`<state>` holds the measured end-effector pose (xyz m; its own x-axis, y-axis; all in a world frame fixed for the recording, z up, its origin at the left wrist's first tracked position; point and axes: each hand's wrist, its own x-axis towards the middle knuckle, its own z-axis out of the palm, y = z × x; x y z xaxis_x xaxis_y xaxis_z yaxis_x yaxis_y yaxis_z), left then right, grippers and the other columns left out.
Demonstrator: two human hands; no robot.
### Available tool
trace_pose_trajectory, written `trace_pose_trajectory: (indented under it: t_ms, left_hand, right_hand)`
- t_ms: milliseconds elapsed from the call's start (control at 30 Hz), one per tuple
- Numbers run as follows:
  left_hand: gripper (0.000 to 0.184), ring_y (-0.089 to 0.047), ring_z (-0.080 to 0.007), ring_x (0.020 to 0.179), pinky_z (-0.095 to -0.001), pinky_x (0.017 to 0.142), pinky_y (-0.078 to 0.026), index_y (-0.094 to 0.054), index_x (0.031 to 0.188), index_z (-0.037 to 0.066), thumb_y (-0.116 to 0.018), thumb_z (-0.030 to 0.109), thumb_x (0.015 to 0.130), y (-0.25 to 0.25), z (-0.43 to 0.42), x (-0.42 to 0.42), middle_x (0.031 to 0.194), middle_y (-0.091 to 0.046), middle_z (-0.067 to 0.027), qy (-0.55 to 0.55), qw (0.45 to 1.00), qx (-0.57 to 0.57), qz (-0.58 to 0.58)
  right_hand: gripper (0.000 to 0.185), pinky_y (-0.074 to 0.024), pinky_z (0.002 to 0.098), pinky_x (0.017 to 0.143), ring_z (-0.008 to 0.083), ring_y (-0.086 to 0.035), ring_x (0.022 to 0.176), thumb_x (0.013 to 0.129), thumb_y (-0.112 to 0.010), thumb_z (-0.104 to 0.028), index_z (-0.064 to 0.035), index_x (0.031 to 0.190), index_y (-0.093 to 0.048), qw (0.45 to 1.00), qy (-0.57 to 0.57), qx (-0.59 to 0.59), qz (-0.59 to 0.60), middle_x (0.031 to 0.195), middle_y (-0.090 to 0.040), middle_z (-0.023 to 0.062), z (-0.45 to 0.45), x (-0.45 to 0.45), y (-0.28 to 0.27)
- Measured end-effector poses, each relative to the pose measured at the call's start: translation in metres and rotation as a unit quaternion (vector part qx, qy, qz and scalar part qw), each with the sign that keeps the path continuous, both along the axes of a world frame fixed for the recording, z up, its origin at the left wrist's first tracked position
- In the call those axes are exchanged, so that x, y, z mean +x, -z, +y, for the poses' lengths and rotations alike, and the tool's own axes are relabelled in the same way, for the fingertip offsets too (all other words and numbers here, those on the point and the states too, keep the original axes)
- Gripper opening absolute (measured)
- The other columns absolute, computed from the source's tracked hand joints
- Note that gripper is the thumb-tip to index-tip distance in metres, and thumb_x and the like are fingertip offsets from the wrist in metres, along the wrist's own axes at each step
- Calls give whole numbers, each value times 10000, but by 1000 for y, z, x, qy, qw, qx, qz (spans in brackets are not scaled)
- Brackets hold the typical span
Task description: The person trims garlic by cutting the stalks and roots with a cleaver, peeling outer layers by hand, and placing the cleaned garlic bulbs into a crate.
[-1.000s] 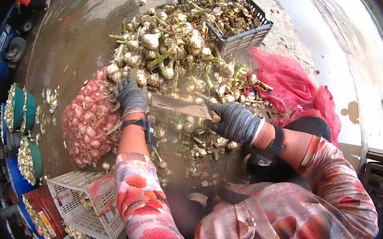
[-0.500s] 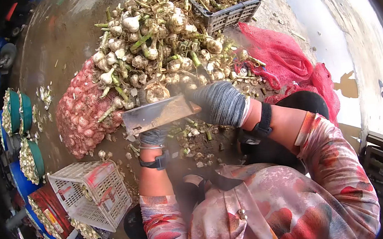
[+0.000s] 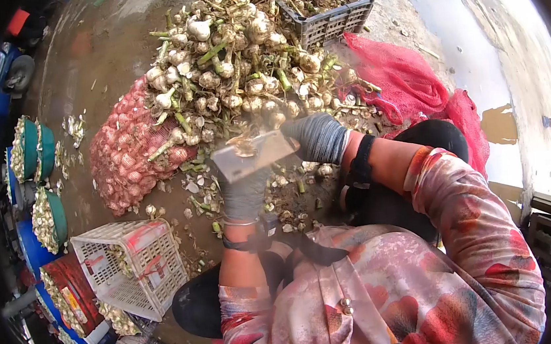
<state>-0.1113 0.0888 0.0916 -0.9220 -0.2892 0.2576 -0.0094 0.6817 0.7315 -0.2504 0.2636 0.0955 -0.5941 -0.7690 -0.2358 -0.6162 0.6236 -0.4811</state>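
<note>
My right hand [image 3: 319,139], in a grey striped glove, is closed on the handle end of a wide flat blade [image 3: 257,155]. The blade is blurred and lies across the front of my left hand [image 3: 244,195], gloved too, whose fingers are mostly hidden behind it. A brownish garlic bulb [image 3: 244,146] shows at the blade's upper edge; what holds it cannot be made out. Beyond both hands rises a heap of garlic with stalks [image 3: 238,63]. A red net sack full of garlic [image 3: 129,153] leans at the heap's left.
A black crate of trimmings [image 3: 334,24] stands behind the heap. Empty-looking pink netting [image 3: 406,80] lies at right. A white crate [image 3: 132,265] is tipped over at lower left, near green tubs of garlic [image 3: 35,152]. Scraps lie below my hands.
My left hand has drawn back from the heap toward my body. My right hand has swung the blade leftward and across, over the left hand. The view has shifted slightly.
</note>
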Motion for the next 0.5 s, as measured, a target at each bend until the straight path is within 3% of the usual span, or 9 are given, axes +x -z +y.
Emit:
trace_pose_trajectory:
  t_ms: [67,133,267,300,333,400,433,467,500]
  left_hand:
    - [591,-567,-195,971,-341,860,-485,-463,1209,59,-784,86,713,-53,17,8,1108,-557,-91,-56,988,143,-4]
    - [550,-578,-173,870,-295,781,-501,-484,1119,52,-789,29,662,-66,14,6,987,-571,-69,-80,988,119,49]
    - [642,-540,-188,993,-338,853,-491,-464,1175,47,-828,88,649,-39,10,-9,1072,-535,-71,-71,971,230,5]
    - [681,-529,-205,1030,-356,893,-476,-453,1201,46,-840,130,647,-45,14,-13,1106,-520,-82,-49,997,53,31]
    - [723,-519,-221,1067,-373,933,-461,-443,1227,46,-852,171,645,-50,16,-18,1141,-506,-92,-31,989,-129,67]
    - [757,-477,-272,1152,-422,922,-471,-459,1250,56,-832,332,651,-54,25,-17,1250,-458,-149,-67,977,-166,117]
    - [798,-478,-295,1161,-429,944,-464,-442,1272,54,-832,369,652,-55,31,-16,1284,-430,-166,-95,978,149,112]
    - [839,-479,-318,1169,-436,966,-457,-425,1295,51,-831,407,653,-56,33,-15,1318,-403,-182,-111,882,449,96]
    - [776,-478,-343,1185,-414,974,-462,-414,1310,14,-769,412,747,-49,24,-11,1343,-393,-170,-73,787,607,84]
  right_hand:
    - [372,-512,440,709,366,-662,767,877,-534,-344,-39,1074,-616,994,76,76,-17,817,-669,213,28,-46,53]
    - [407,-512,427,717,379,-648,739,884,-543,-383,-23,1049,-636,989,143,-21,-20,776,-660,216,23,-40,35]
    - [593,-461,368,575,160,-549,564,856,-549,-622,-36,781,-596,874,168,-246,-384,596,-564,68,-18,15,-24]
    - [581,-456,370,583,165,-538,581,849,-565,-610,-30,839,-597,836,124,-238,-478,616,-551,71,-23,17,-16]
    - [563,-473,367,630,204,-560,628,834,-602,-585,-34,949,-602,912,84,-226,-331,657,-567,92,-25,22,-44]
    - [537,-486,374,695,256,-588,690,829,-627,-543,-50,1037,-591,919,74,-277,-271,745,-604,126,-25,19,-43]
    - [537,-486,374,695,256,-588,690,829,-627,-543,-50,1037,-591,920,70,-276,-268,745,-604,126,-23,18,-44]
    - [528,-486,382,730,282,-601,738,821,-641,-523,-52,1055,-591,920,60,-307,-238,803,-619,140,-22,16,-48]
    - [522,-486,390,765,307,-614,785,812,-655,-502,-55,1074,-590,917,51,-336,-210,861,-635,154,-21,16,-51]
